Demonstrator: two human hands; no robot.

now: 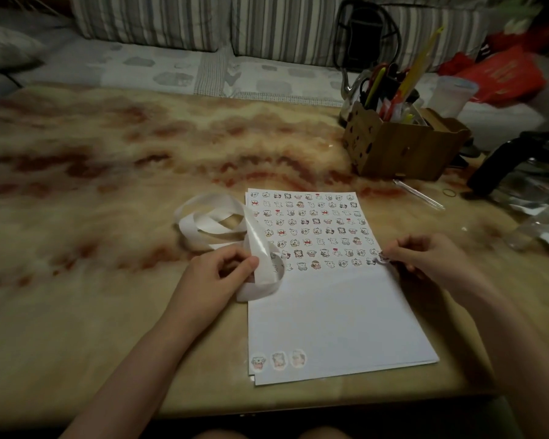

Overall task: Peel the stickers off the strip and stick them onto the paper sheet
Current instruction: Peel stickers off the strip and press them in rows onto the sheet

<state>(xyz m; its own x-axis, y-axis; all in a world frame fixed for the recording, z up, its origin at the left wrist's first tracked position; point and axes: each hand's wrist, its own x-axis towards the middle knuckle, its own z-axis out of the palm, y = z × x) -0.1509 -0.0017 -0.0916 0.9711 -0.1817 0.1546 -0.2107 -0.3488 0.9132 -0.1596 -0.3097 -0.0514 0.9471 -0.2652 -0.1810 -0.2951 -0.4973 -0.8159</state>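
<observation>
Paper sheet (336, 321) lies flat on the table (108, 312), centre-right, its near edge just short of the table's front edge; a 2nd sheet's rim peeks out beneath it along the near & left sides. Top half carries approx 8 rows of small stickers (311, 231), too tiny to count per row; the lower half is plain white except for 3 bigger stickers (278, 360) in a row at the near-left corner. Strip (210, 224), 1 long white backing band, sits in loose loops just left of the sheet & curls over its left edge. Left hand (222, 270) pinches the strip btwn thumb & fingers where it crosses that edge. Right hand (425, 255) is at the sheet's right edge, fingers curled, pinching 1 sticker (383, 257) level w/ the lowest rows; can't tell if it touches the paper. A broad run of marbled table top spreads left of & beyond the strip. On the right it's tighter: 1 wooden box (403, 150) of pens & scissors beyond the sheet's far-right corner, 1 clear stick (420, 195) & 1 rubber band (449, 193) near it, 1 black-handled glass pot (517, 160) at the right edge, 1 plastic cup (454, 96) behind the box. Striped sofa cushions (146, 20) run along the far side.
</observation>
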